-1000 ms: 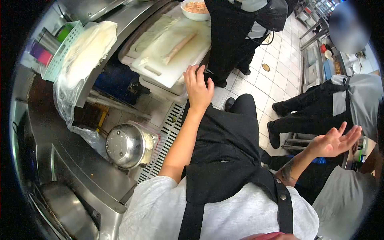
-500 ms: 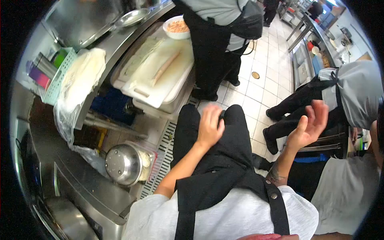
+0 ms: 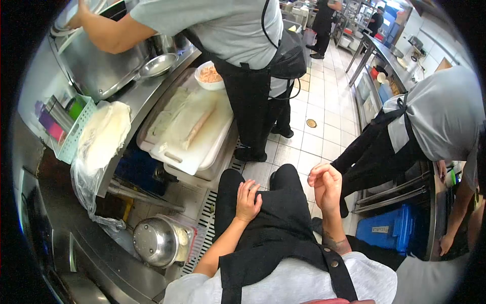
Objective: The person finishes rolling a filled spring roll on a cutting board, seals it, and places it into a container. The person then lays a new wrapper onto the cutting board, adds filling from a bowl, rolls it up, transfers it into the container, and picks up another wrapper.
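Note:
My left hand (image 3: 247, 201) hovers over or rests on the thigh of my black apron and trousers (image 3: 268, 218), holding nothing, its fingers apart. Raised at the right is my right hand (image 3: 325, 187), palm up, with the fingers curled; nothing shows in it. Ahead on the left, a white cutting board (image 3: 177, 147) bears a long pale roll (image 3: 201, 124) and lies on a large tub. A white bowl (image 3: 210, 83) of orange shredded food stands behind the board.
One person (image 3: 248, 76) stands at the left counter, another (image 3: 425, 116) at the right. A metal bowl (image 3: 156, 242) covers a container at lower left. Flat pale sheets (image 3: 104, 134) lie by a green basket (image 3: 76, 133). A blue bin (image 3: 387, 230) stands at right.
My right hand has moved inward and its fingers have curled. My left hand has drawn back to my lap. The view has tilted up, showing more of the person ahead and the blue bin.

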The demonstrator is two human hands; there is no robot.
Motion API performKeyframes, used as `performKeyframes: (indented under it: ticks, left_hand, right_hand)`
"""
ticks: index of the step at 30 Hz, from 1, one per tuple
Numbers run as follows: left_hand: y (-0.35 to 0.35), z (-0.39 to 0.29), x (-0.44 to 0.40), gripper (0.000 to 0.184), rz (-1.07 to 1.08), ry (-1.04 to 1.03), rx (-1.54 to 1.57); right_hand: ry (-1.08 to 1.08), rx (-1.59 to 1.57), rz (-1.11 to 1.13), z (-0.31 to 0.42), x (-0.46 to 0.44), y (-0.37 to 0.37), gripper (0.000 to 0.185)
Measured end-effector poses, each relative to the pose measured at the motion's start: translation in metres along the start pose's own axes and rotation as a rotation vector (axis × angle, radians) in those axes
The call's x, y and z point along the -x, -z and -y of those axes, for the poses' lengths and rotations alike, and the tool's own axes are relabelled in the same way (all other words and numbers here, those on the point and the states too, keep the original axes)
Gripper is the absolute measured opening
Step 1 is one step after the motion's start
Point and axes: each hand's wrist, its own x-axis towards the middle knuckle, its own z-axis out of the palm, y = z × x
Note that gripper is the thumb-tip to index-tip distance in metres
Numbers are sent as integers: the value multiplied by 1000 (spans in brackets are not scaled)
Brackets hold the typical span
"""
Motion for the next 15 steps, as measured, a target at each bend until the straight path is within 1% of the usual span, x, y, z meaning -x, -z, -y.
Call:
performKeyframes:
  ticks: [3,7,11,15]
  left_hand:
    - [-2,-1,1,42,12,-32,4]
    - [-1,-3,-1,41,47,-17,-10]
    - [-1,-4,-5,41,65,-22,-15]
    - [-4,-4,-1,41,77,-31,-15]
  right_hand:
    - [5,10,-20,2,1,2,34]
    - [-18,37,-14,1,4,5,32]
    - [0,7,-24,-1,3,7,21]
    - [-70,47,-55,0,5,11,21]
